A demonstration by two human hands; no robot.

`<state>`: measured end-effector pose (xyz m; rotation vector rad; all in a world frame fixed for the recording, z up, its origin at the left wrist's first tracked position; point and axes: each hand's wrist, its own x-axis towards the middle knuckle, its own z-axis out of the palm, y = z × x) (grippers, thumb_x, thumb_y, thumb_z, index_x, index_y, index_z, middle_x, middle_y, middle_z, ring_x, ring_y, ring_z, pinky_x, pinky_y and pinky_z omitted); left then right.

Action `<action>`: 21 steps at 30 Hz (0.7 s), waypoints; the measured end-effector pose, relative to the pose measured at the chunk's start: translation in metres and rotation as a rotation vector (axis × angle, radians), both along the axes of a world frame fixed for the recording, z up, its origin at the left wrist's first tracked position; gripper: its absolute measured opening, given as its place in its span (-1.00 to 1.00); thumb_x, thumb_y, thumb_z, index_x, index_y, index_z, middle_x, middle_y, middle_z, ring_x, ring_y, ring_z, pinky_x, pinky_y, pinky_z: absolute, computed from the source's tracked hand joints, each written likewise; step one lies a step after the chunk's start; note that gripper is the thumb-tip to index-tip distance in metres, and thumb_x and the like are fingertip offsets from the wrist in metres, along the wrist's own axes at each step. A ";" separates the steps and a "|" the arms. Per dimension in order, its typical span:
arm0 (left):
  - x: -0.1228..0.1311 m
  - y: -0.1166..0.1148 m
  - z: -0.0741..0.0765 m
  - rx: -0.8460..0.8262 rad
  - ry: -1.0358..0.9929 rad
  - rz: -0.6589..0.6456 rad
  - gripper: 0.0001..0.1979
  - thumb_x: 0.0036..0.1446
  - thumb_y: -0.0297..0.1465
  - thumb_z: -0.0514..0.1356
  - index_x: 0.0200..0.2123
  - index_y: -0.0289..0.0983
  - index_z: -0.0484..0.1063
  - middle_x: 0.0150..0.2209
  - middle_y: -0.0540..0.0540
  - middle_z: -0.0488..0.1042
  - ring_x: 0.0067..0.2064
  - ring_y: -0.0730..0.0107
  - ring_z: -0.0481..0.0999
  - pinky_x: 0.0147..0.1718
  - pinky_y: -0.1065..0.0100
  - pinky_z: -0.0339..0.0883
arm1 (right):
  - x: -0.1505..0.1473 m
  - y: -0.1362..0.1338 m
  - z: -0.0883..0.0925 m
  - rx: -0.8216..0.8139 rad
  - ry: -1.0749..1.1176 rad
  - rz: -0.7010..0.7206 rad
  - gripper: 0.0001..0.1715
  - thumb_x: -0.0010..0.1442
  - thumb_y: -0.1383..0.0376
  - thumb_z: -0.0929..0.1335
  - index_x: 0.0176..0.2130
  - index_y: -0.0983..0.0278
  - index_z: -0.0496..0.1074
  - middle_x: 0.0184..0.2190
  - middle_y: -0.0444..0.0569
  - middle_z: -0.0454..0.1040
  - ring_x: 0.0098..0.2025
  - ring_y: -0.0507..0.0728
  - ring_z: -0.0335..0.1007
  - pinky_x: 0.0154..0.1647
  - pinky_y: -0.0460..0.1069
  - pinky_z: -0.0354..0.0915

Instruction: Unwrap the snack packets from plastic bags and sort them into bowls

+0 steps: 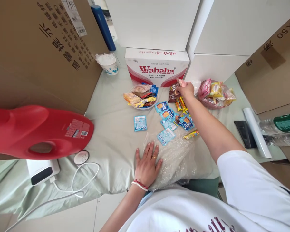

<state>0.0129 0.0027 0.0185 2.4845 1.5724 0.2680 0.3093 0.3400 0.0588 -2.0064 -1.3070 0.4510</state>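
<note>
My left hand (148, 165) lies flat with fingers spread on the cloth and the edge of a clear plastic sheet (178, 158). My right hand (187, 91) reaches far forward, fingers pinched on a small snack packet with a pinkish end (181, 82); the fingers hide most of it. Just under them lie brown snack packets (173, 95). Nearer me are yellow bar wrappers (181, 104), several blue snack packets (166, 136) and a lone blue packet (140, 123). A bowl of mixed snacks (142, 96) stands left of my right hand, a pink basket of snacks (216, 93) right of it.
Behind the snacks stands a Wahaha carton (157, 66) against white cabinets (154, 22). A paper cup (108, 64), a red jug (45, 132) and a white device with cable (43, 170) are at left. Plastic bottles (286, 122) and a white roll (257, 132) lie at right.
</note>
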 end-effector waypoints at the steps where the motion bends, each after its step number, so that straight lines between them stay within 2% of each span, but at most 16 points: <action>1: 0.000 0.000 0.001 -0.006 0.003 0.004 -0.42 0.44 -0.16 0.02 0.43 -0.20 0.23 0.49 -0.25 0.10 0.47 -0.04 0.19 0.45 -0.36 -0.30 | -0.012 0.003 0.001 -0.073 -0.042 -0.032 -0.43 0.13 0.24 0.48 0.07 0.38 0.35 -0.06 0.15 0.55 -0.07 0.25 0.53 -0.06 0.12 0.47; 5: 0.001 0.000 0.003 -0.027 0.003 0.028 -0.43 0.44 -0.14 0.02 0.42 -0.16 0.24 0.49 -0.20 0.13 0.48 -0.01 0.20 0.45 -0.34 -0.20 | -0.042 0.000 0.002 -0.321 -0.156 -0.046 -0.25 0.06 0.21 0.56 0.16 0.36 0.36 0.09 0.26 0.53 0.11 0.36 0.49 0.09 0.14 0.40; 9: 0.001 -0.001 0.003 -0.033 -0.003 0.027 -0.43 0.44 -0.14 0.02 0.43 -0.15 0.23 0.49 -0.18 0.12 0.48 0.00 0.18 0.45 -0.34 -0.17 | -0.056 -0.010 0.005 -0.367 -0.263 -0.046 -0.30 0.15 0.21 0.51 0.20 0.39 0.37 0.14 0.33 0.50 0.22 0.43 0.40 0.15 0.20 0.32; 12: 0.001 -0.001 0.003 -0.037 -0.013 0.029 -0.43 0.44 -0.13 0.01 0.42 -0.15 0.24 0.49 -0.19 0.12 0.48 0.00 0.18 0.45 -0.34 -0.18 | -0.069 -0.024 0.009 -0.287 -0.414 0.043 -0.41 0.24 0.26 0.44 0.21 0.40 0.38 0.15 0.33 0.49 0.26 0.46 0.31 0.19 0.25 0.25; 15: 0.001 0.000 0.003 -0.030 -0.024 0.024 -0.44 0.44 -0.13 0.02 0.41 -0.14 0.27 0.48 -0.21 0.13 0.48 -0.02 0.18 0.45 -0.34 -0.17 | -0.085 -0.044 0.011 -0.139 -0.621 0.258 -0.56 0.41 0.34 0.24 0.23 0.37 0.37 0.17 0.33 0.44 0.25 0.43 0.28 0.19 0.26 0.22; 17: 0.000 0.000 0.002 -0.028 -0.032 0.018 -0.44 0.44 -0.12 0.02 0.41 -0.14 0.27 0.48 -0.21 0.14 0.48 -0.02 0.18 0.45 -0.35 -0.19 | -0.089 -0.059 0.014 -0.129 -0.679 0.398 -0.52 0.45 0.39 0.13 0.25 0.33 0.35 0.16 0.31 0.43 0.17 0.39 0.35 0.13 0.22 0.27; 19: 0.001 0.000 0.002 -0.035 -0.043 0.019 -0.44 0.45 -0.12 0.00 0.42 -0.14 0.26 0.48 -0.22 0.14 0.49 0.00 0.17 0.45 -0.34 -0.23 | -0.080 -0.080 0.019 -0.126 -0.649 0.454 -0.50 0.44 0.38 0.15 0.29 0.31 0.32 0.16 0.29 0.42 0.11 0.35 0.40 0.09 0.19 0.31; 21: 0.002 0.000 0.003 -0.049 -0.059 0.027 -0.43 0.46 -0.12 -0.02 0.43 -0.15 0.24 0.49 -0.22 0.12 0.50 0.02 0.15 0.46 -0.34 -0.29 | -0.058 -0.111 0.026 -0.053 -0.533 0.430 -0.46 0.37 0.30 0.28 0.30 0.30 0.29 0.16 0.26 0.42 0.10 0.35 0.41 0.09 0.18 0.33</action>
